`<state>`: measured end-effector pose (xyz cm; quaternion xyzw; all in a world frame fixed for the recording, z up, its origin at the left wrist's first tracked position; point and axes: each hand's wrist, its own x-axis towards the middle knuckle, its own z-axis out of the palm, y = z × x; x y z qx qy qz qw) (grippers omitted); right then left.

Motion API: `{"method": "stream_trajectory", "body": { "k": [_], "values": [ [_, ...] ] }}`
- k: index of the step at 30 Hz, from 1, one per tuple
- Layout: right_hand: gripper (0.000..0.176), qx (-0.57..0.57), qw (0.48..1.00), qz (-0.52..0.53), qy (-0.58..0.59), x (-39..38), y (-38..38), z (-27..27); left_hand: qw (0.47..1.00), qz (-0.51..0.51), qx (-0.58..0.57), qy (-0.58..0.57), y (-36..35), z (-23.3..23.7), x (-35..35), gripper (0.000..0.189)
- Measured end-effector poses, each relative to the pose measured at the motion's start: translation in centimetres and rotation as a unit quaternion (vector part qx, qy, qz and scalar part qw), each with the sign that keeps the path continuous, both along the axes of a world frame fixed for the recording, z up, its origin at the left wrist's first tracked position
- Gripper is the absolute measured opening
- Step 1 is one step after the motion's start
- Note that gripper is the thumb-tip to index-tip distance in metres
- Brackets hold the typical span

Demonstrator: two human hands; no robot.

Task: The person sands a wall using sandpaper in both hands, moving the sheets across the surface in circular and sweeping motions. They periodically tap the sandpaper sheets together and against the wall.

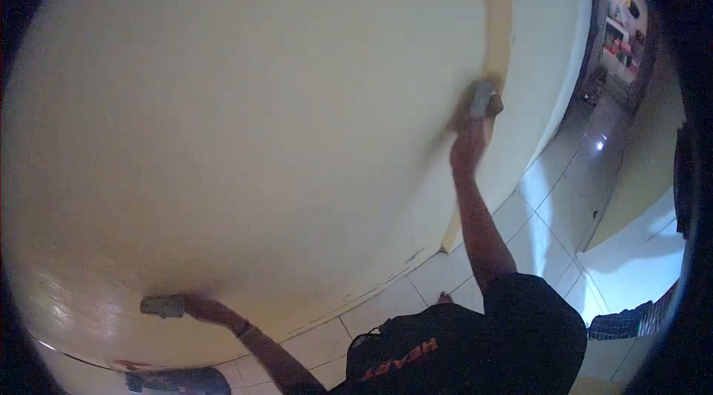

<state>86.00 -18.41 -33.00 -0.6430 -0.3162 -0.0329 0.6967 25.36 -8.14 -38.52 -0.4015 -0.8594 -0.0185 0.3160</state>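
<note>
At the lower left my left hand (204, 308) is closed on a flat grey cloth (161, 306), held against the pale cream wall (245, 135). A bracelet or band circles that wrist. Higher up, on the right, my right hand (470, 144) reaches along the wall with its fingers closed round a second grey cloth (483, 96). This cloth lies over a darker yellow vertical strip (499, 16) on the wall. Both hands cast soft shadows there, and most of their fingers are hidden by the cloths or blurred.
Light floor tiles (538, 213) run along the wall's foot, where dark scuffs show. A doorway (620, 38) at the upper right opens onto shelves with coloured things. Dark items (178, 380) lie at the bottom left, and a basket (624, 323) with dark cloth stands at the lower right.
</note>
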Motion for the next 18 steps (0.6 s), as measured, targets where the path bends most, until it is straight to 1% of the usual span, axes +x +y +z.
{"method": "stream_trajectory", "body": {
  "k": [1,2,3,4,5,6,7,8,9,10,11,12,13,14,16,17,18],
  "values": [
    [0.048,0.025,0.995,-0.051,-0.087,-2.0,1.3,0.9,0.992,0.04,0.043,0.111,0.6,0.6,3.1,0.039],
    [0.049,0.05,0.978,-0.101,-0.173,-4.8,3.0,1.8,0.969,0.079,0.084,0.22,0.5,0.4,7.3,0.039],
    [0.052,-0.088,0.953,-0.146,-0.252,-7.4,4.6,0.6,0.996,0.025,0.061,0.068,-0.4,2.5,12.7,0.039],
    [0.053,-0.069,0.945,-0.091,-0.305,-10.8,5.2,-1.4,0.995,-0.031,0.037,-0.085,-1.9,4.0,17.6,0.04],
    [0.053,-0.091,0.915,-0.004,-0.393,-14.1,3.0,-0.1,0.995,-0.031,0.042,-0.083,-3.5,3.3,21.6,0.04],
    [0.052,-0.348,0.784,0.161,-0.489,-16.0,0.3,1.2,0.955,-0.187,0.153,-0.175,-5.5,2.4,25.4,0.046],
    [0.052,-0.247,0.792,0.267,-0.49,-16.4,-0.4,-1.5,0.869,-0.335,0.255,-0.259,-6.9,1.6,28.6,0.053],
    [0.051,-0.142,0.783,0.367,-0.482,-16.3,-1.0,-5.0,0.744,-0.468,0.345,-0.331,-7.4,1.2,30.1,0.062],
    [0.051,-0.156,0.822,0.371,-0.402,-15.6,-2.0,-7.9,0.668,-0.501,0.37,-0.408,-7.3,0.7,29.8,0.067],
    [0.051,-0.168,0.855,0.37,-0.321,-14.0,-2.7,-10.0,0.581,-0.53,0.39,-0.479,-6.8,-0.9,28.5,0.072],
    [0.049,-0.175,0.89,0.295,-0.3,-11.6,-3.1,-10.9,0.594,-0.52,0.382,-0.48,-3.7,-5.7,23.2,0.074],
    [0.047,-0.183,0.917,0.219,-0.277,-9.1,-3.6,-11.6,0.666,-0.458,0.418,-0.414,-5.1,-2.7,22.7,0.065],
    [0.047,-0.174,0.928,0.125,-0.305,-6.5,-4.1,-10.7,0.866,-0.312,0.19,-0.342,-2.9,-4.3,15.7,0.053],
    [0.047,-0.164,0.93,0.029,-0.328,-4.1,-3.8,-9.6,0.867,-0.311,0.188,-0.341,-1.5,-2.3,12.9,0.053],
    [0.04,-0.011,0.973,-0.018,-0.232,-1.4,-3.4,-5.5,0.894,-0.281,0.31,-0.161,-1.0,2.4,8.7,0.041],
    [0.041,0.001,0.974,-0.035,-0.223,-0.7,-2.9,-3.6,0.893,-0.26,0.362,-0.065,-1.2,3.5,7.9,0.036],
    [0.043,0.013,0.975,-0.05,-0.216,-0.8,-2.2,-2.4,0.896,-0.255,0.357,-0.063,-0.4,3.5,8.5,0.036]
  ]
}}
